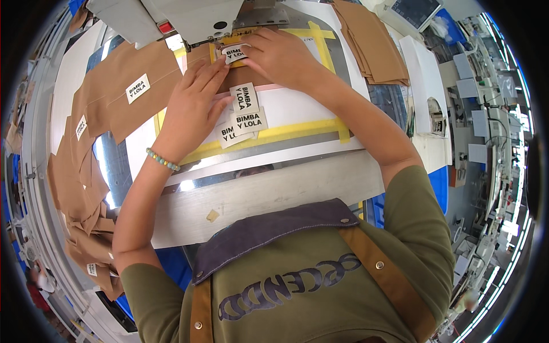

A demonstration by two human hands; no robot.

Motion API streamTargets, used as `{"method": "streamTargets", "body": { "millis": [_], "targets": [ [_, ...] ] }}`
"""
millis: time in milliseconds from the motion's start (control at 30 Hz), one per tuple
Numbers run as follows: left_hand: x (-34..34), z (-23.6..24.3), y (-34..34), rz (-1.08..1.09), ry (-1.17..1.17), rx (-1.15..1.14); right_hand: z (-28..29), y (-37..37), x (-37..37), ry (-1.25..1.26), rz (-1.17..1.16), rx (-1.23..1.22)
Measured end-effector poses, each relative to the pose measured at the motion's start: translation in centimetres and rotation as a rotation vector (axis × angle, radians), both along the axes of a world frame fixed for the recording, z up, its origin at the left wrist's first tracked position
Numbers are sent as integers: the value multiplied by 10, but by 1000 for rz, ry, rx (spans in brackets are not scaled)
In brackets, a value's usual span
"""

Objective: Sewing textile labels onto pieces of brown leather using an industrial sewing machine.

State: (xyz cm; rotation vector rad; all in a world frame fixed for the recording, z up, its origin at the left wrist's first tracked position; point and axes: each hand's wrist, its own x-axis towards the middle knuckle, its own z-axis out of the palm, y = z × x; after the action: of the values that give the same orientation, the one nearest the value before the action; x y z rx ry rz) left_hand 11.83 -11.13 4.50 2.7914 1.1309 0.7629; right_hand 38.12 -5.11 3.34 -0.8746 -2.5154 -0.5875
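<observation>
Your right hand (284,59) covers the 3 o'clock end of a white label (233,55); whether it pinches or presses, I can't tell. The label lies at its 9 o'clock, visible length running 9 to 3. Your left hand (196,106), fingers extended, nears the 8 o'clock edge; loose labels (249,122) lie at 6.

Sewing workshop, machine head (189,17), perhaps distant workbenches (466,66)
</observation>
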Motion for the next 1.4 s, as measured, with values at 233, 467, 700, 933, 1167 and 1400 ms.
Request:
{"method": "streamTargets", "body": {
  "millis": [233,467,700,933,1167,1400],
  "targets": [
    [2,-13,20,33,124,-26,9,-25,27,71,-9,-442],
    [4,-12,27,28,138,14,6,-27,32,233,4,-601],
    [4,-14,37,-16,98,-49,18,-14,32,228,-37,-603],
    [-6,-16,48,-89,-58,-152,0,5,27,103,90,-402],
    [-23,11,23,-68,-94,-190,7,10,8,-58,35,-377],
    [-26,112,-67,-245,-352,32,3,12,11,-52,57,-424]
  ]
}}
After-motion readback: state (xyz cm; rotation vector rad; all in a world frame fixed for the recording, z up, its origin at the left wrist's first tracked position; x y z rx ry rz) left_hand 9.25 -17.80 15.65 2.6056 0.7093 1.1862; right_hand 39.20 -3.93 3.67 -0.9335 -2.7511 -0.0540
